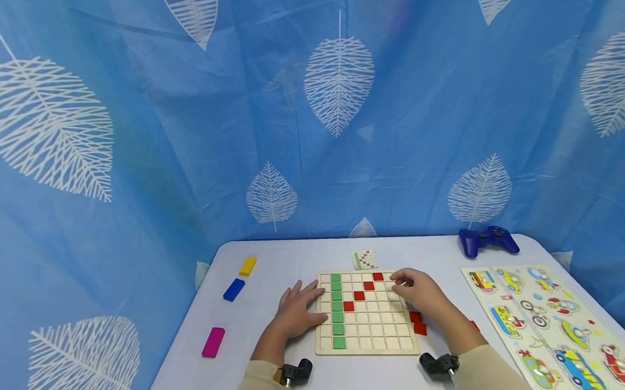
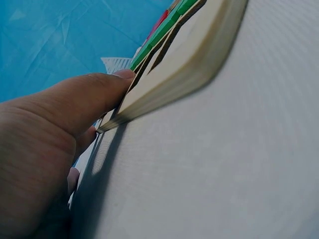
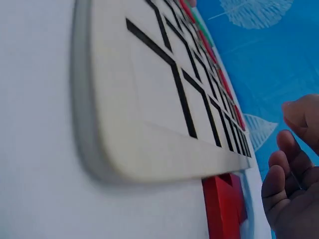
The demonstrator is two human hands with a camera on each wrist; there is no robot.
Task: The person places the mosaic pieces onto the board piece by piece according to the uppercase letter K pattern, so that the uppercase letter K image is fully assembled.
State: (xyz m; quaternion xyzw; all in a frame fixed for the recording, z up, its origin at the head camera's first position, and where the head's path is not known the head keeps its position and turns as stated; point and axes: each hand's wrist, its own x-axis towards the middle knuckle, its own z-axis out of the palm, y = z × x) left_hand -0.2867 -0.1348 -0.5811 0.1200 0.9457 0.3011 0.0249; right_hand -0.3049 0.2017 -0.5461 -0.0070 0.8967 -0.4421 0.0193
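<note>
A wooden grid board (image 1: 371,331) lies flat on the table. Green tiles (image 1: 337,307) fill one column near its left side, and several red tiles (image 1: 358,296) run diagonally up to the right. My left hand (image 1: 295,312) rests at the board's left edge; in the left wrist view its thumb (image 2: 94,92) lies straight along the rim. Near the upper right corner is my right hand (image 1: 423,292), above the board's edge. Its fingers (image 3: 289,172) are loosely bent in the right wrist view, and no piece shows in them.
Loose red tiles (image 1: 418,324) lie beside the board's right edge. A small pattern card (image 1: 364,259) is behind the board. Yellow (image 1: 248,266), blue (image 1: 234,290) and magenta (image 1: 213,342) blocks lie left. At right are a game controller (image 1: 488,241) and a picture puzzle (image 1: 554,323).
</note>
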